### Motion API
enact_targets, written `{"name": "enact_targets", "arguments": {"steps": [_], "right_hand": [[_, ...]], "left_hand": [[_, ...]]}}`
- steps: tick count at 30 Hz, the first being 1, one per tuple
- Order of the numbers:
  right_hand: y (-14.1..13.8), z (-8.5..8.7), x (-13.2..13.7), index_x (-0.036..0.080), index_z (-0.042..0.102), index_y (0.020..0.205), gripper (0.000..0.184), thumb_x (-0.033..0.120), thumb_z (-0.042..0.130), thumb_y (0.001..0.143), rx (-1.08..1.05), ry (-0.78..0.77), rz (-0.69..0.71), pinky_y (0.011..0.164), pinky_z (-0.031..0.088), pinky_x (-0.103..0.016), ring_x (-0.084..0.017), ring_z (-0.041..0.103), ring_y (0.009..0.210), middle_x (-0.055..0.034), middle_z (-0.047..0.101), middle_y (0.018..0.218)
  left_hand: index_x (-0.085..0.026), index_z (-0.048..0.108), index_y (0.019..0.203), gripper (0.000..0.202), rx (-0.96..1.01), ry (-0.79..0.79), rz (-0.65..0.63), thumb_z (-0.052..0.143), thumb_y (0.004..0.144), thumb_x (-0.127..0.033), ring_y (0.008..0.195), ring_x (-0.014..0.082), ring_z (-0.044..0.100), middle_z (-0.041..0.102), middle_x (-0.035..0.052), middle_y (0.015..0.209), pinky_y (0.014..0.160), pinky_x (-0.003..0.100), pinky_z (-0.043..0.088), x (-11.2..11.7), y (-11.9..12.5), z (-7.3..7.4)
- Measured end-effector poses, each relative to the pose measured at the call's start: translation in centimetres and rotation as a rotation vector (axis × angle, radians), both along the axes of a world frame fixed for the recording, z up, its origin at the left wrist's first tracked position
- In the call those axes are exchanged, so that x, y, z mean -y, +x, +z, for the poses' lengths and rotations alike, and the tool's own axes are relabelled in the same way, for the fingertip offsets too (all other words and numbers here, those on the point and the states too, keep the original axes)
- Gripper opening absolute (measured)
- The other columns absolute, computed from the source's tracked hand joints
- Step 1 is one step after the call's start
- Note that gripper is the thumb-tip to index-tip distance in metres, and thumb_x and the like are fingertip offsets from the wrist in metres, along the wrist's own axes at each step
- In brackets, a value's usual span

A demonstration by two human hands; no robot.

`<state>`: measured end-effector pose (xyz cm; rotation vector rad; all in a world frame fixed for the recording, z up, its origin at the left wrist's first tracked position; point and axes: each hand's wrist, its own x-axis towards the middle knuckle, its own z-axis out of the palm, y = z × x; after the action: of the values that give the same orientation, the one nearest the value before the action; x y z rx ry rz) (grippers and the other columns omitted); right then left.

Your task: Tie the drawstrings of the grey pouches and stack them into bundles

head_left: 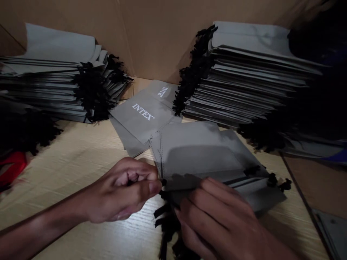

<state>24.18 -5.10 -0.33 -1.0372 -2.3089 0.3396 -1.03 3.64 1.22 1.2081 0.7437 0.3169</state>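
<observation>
Grey flat fabric pouches [195, 144] lie loosely piled in front of me, with black cord ends at their corners. At the near left corner of the top pouch, my left hand [130, 191] is closed, thumb against curled forefinger, pinching a black cord end [163, 182]. My right hand [214, 216] is closed at the pouch's near edge, its fingers bent downward; the fingertips are hidden, but it appears to grip the pouch edge. Below and between my hands hangs a bunch of black cord ends [165, 224].
Grey pouches printed INTEX [142, 115] lie behind. A tall stack of pouches [230, 94] leans at the back right, another stack [48, 83] at the left, both with black cord tufts. Cardboard walls [154, 39] enclose the back. Something red [13, 168] lies at far left.
</observation>
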Motion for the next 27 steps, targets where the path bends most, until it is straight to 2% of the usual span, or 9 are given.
{"name": "enact_targets", "arguments": {"steps": [4,8,12,14,17,19,22,24,27], "right_hand": [[-0.1,-0.7,-0.5,0.022,0.061,0.094,0.027,0.011,0.052,0.117,-0.019,0.067,-0.016,0.074,0.045,-0.034,-0.015,0.055,0.076,0.0034,0.063,0.083],[-0.4,-1.5,-0.9,0.018,0.070,0.101,0.016,0.011,0.061,0.113,0.002,0.206,-0.050,0.071,0.042,-0.037,-0.019,0.053,0.075,-0.0006,0.069,0.084],[-0.9,-0.7,-1.2,0.017,0.072,0.093,0.026,0.020,0.059,0.116,0.038,0.286,-0.069,0.071,0.040,-0.039,-0.021,0.053,0.075,-0.0021,0.068,0.079],[-0.9,0.5,-1.2,0.019,0.071,0.091,0.035,0.027,0.052,0.119,0.080,0.236,-0.070,0.073,0.040,-0.038,-0.021,0.055,0.077,-0.0024,0.068,0.081],[-0.6,2.6,-1.0,0.021,0.068,0.089,0.044,0.032,0.043,0.123,0.128,0.056,-0.080,0.075,0.039,-0.037,-0.019,0.056,0.076,-0.0005,0.067,0.082],[-0.2,3.5,-0.8,0.022,0.066,0.086,0.048,0.035,0.041,0.124,0.118,-0.057,-0.098,0.073,0.039,-0.035,-0.018,0.056,0.074,0.0008,0.064,0.079],[0.6,3.4,-0.5,0.021,0.067,0.084,0.054,0.041,0.038,0.125,0.009,-0.152,-0.130,0.071,0.041,-0.032,-0.017,0.060,0.072,0.0004,0.064,0.077],[1.2,2.6,-0.3,0.021,0.071,0.086,0.055,0.042,0.037,0.125,-0.087,-0.142,-0.173,0.072,0.045,-0.031,-0.017,0.065,0.075,-0.0015,0.069,0.078],[2.0,1.4,0.1,0.021,0.073,0.087,0.054,0.042,0.041,0.124,-0.176,-0.014,-0.292,0.074,0.048,-0.032,-0.019,0.068,0.078,-0.0033,0.071,0.080]], "left_hand": [[-0.025,0.049,0.071,0.054,0.006,-0.013,0.029,0.072,0.105,-0.061,0.035,0.0048,0.023,0.037,-0.0123,0.045,0.035,0.017,0.018,-0.1,-0.2,-0.3],[-0.025,0.051,0.074,0.049,-0.027,0.048,0.041,0.068,0.107,-0.057,0.039,0.0068,0.031,0.043,-0.0100,0.050,0.038,0.019,0.020,-0.2,-0.2,-0.5],[-0.024,0.052,0.073,0.049,-0.031,0.126,0.003,0.069,0.105,-0.057,0.040,0.0070,0.032,0.045,-0.0089,0.049,0.042,0.021,0.020,-0.1,0.2,-0.4],[-0.024,0.051,0.073,0.051,-0.032,0.160,-0.005,0.071,0.103,-0.060,0.041,0.0072,0.033,0.047,-0.0082,0.050,0.042,0.020,0.022,0.2,0.3,-0.4],[-0.024,0.053,0.075,0.051,0.000,0.258,-0.038,0.068,0.104,-0.063,0.045,0.0087,0.038,0.048,-0.0074,0.054,0.042,0.019,0.026,0.7,0.4,-0.4],[-0.023,0.058,0.084,0.045,0.054,0.321,-0.038,0.066,0.107,-0.060,0.048,0.0089,0.040,0.051,-0.0072,0.059,0.044,0.019,0.028,1.1,0.3,-0.4],[-0.023,0.062,0.107,0.026,0.172,0.335,0.100,0.073,0.104,-0.046,0.051,0.0064,0.047,0.063,-0.0053,0.083,0.046,0.018,0.034,1.4,0.4,-0.4],[-0.025,0.060,0.115,0.031,0.243,0.347,0.222,0.081,0.096,-0.038,0.053,0.0049,0.052,0.065,-0.0048,0.096,0.047,0.017,0.037,1.4,0.6,-0.4],[-0.025,0.057,0.113,0.038,0.265,0.371,0.317,0.085,0.091,-0.036,0.053,0.0040,0.052,0.065,-0.0054,0.097,0.046,0.016,0.038,1.2,0.8,-0.5]]}}
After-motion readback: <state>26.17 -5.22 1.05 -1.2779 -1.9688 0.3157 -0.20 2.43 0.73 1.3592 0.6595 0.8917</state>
